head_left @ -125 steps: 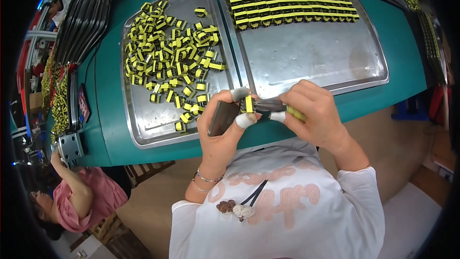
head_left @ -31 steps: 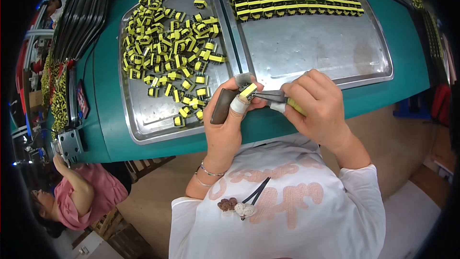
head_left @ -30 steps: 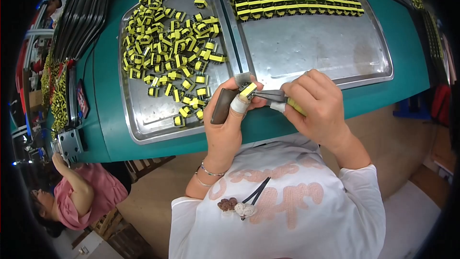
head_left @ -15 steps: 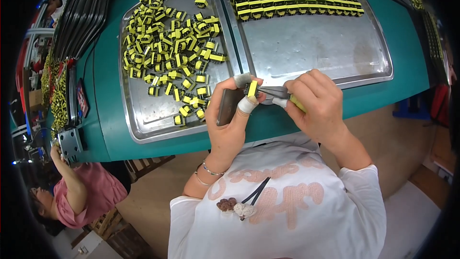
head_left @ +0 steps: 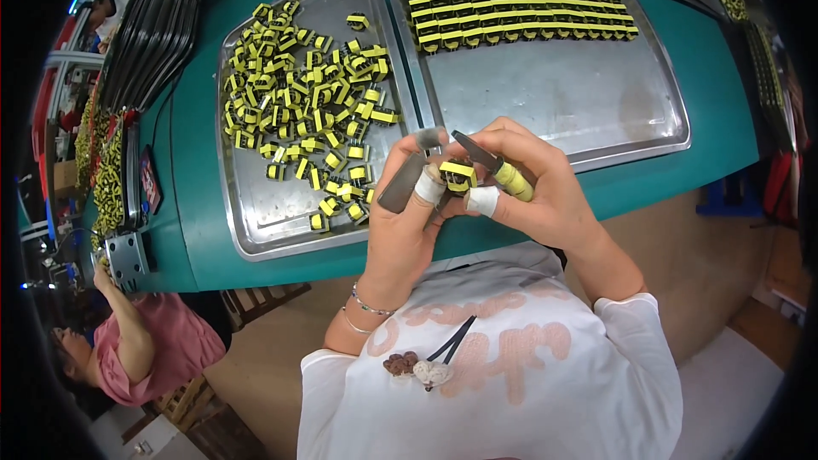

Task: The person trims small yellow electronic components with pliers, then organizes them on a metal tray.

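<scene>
A small transformer (head_left: 457, 174), yellow-taped round a black core, is held in front of my chest between my two hands. My left hand (head_left: 407, 220) is closed, its taped thumb and fingertips at the transformer's left side. Lying in that same hand is a dark flat bar (head_left: 402, 183). My right hand (head_left: 545, 192) is also closed, its taped thumb against the transformer's right side. It keeps hold of a dark tapered metal tool (head_left: 479, 153) with a yellow-wrapped handle, whose tip points up and left, off the transformer. The tool's exact kind is unclear.
To the left, a metal tray (head_left: 256, 234) carries a loose heap of similar transformers (head_left: 315, 94). Another metal tray (head_left: 545, 94) holds neat rows of them (head_left: 524, 13) at its far side. A co-worker in a pink top (head_left: 166, 336) is at the lower left.
My right hand has moved left, up against my left hand, and its thumb now touches the transformer. The tool has swung upward, away from the transformer, which has turned and dropped slightly.
</scene>
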Motion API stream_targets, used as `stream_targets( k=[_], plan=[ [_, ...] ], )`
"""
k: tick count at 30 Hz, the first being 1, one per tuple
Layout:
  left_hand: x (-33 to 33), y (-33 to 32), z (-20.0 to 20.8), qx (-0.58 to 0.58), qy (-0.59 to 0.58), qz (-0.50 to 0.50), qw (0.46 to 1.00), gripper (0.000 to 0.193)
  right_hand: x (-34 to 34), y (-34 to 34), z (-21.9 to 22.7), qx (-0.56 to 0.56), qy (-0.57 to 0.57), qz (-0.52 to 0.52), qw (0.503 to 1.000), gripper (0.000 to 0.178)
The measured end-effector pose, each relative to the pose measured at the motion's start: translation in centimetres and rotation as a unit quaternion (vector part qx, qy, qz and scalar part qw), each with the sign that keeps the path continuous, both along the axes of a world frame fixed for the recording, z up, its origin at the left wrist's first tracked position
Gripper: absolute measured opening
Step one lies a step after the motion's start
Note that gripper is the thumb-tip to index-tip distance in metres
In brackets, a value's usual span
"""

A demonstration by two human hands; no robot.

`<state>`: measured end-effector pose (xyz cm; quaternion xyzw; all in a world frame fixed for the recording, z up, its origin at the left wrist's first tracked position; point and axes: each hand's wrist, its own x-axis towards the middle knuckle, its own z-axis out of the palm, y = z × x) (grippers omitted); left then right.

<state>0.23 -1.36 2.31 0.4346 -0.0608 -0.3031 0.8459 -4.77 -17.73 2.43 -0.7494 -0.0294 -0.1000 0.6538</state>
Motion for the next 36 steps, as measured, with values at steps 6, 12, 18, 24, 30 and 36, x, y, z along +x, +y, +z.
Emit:
stream_targets(
  k=[6,12,18,24,30,36],
  plan=[
    [0.4,0.2,-0.1,0.052,-0.032,-0.028,0.998,0.034,0.1,0.5,-0.6,0.062,0.016,0.039,0.997,0.032],
    [1.6,0.8,-1.4,-0.094,0.016,0.045,0.994,0.039,-0.1,1.1,-0.9,0.197,0.047,0.023,0.979,0.03],
    [1.7,-0.5,-0.6,-0.22,0.001,0.06,0.974,0.075,0.1,2.1,-1.1,0.106,0.02,0.023,0.994,0.042],
    [0.8,-1.6,0.8,-0.132,-0.05,0.082,0.987,0.09,0.8,3.2,-0.9,0.008,-0.113,-0.055,0.992,0.04],
    [0.7,-1.6,0.8,-0.076,-0.122,0.084,0.986,0.094,0.8,3.1,-0.1,-0.097,-0.134,-0.059,0.985,0.031],
    [0.6,-1.6,1.0,-0.04,-0.149,0.081,0.985,0.096,0.8,3.1,0.0,-0.118,-0.148,-0.064,0.98,0.034]
  ],
)
